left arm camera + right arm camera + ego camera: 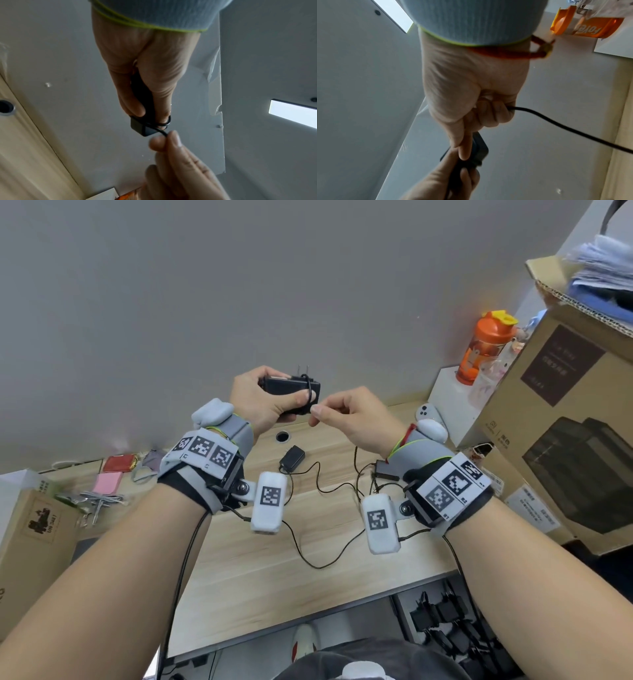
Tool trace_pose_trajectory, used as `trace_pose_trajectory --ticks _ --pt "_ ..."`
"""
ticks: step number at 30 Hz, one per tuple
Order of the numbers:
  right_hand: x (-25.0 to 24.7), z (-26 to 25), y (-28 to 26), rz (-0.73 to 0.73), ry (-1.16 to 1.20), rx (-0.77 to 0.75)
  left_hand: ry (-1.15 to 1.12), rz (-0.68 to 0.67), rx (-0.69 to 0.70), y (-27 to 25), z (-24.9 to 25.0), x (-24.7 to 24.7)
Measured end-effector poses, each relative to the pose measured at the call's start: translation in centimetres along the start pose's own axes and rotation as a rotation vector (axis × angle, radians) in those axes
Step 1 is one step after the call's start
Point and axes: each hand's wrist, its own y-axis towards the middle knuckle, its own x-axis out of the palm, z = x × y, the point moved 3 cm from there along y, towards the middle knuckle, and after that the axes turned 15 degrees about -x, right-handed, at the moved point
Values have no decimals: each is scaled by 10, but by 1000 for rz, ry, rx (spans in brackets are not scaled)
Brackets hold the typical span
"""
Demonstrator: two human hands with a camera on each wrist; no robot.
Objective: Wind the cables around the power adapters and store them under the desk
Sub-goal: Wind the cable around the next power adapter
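Note:
My left hand (263,398) grips a black power adapter (291,386) raised above the desk, its two prongs pointing up. A loop of its black cable (164,122) lies over the adapter and my left thumb. My right hand (342,416) pinches that cable (556,122) just beside the adapter, and the rest trails down toward the desk. On the wooden desk (274,559) lie a second black adapter (292,458) with its loose cable (318,563) and a third adapter (387,470) partly behind my right wrist.
Large cardboard boxes (565,422) stand at the right, with an orange bottle (483,347) on a white box behind them. A brown box (37,529) and small clutter sit at the left. Several black adapters (448,625) lie under the desk at lower right. A cable hole (282,436) is in the desk.

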Motion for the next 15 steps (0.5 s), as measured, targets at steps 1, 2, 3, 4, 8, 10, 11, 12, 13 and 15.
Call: trace_pose_trajectory --ticks 1,2,3,4,8,10,11,12,13,15 --pt "-3 1 2 9 0 -10 28 -2 -1 1 -2 0" --pt "-6 2 4 16 3 -18 58 -8 1 1 -4 1" --pt "-9 3 6 26 5 -25 85 -18 6 -1 -4 2" --pt "-14 3 8 39 9 -31 111 -27 9 -2 -3 3" --pt "-35 -2 16 138 31 -84 192 -106 -10 -10 0 8" --pt "-44 -1 20 179 48 -98 227 -164 -10 -15 2 12" --pt "-48 0 21 184 50 -96 230 -195 1 -17 3 14" --pt "-51 1 22 186 55 -96 226 -221 15 -19 4 17" --pt "-52 2 23 188 61 -102 215 -239 24 -21 6 19" --pt "-51 9 22 202 87 -98 187 -251 32 -24 9 20"
